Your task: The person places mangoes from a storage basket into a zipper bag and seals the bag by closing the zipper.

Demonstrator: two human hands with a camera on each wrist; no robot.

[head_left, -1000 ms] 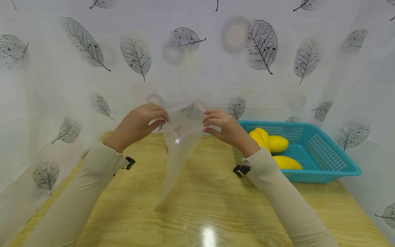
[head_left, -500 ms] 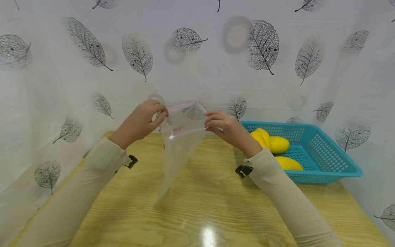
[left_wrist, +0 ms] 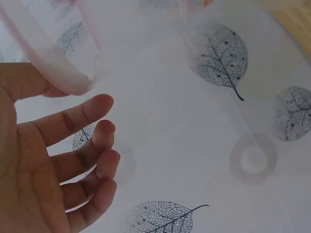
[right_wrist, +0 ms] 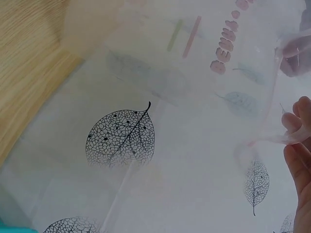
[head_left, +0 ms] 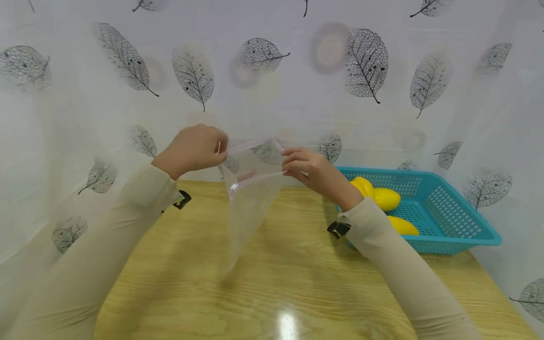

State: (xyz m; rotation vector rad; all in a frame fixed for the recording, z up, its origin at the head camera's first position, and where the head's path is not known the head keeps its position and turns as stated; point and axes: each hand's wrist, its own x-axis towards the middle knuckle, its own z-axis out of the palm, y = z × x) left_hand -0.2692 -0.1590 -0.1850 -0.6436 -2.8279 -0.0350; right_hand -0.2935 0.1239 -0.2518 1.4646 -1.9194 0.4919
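The step in hand looks to be spreading the mouth of a clear bag (head_left: 255, 203), which hangs between the hands over the surface (head_left: 276, 288); whether its lower tip touches, I cannot tell. The right hand (head_left: 313, 171) has its grip pinched on the rim. The left hand (head_left: 191, 148) has a wide grip: fingers loosely bent, apart from the thumb, which meets the rim. Yellow fruit (head_left: 386, 199) lies in the blue basket (head_left: 482, 231). The next move seems to call for a firmer left hold.
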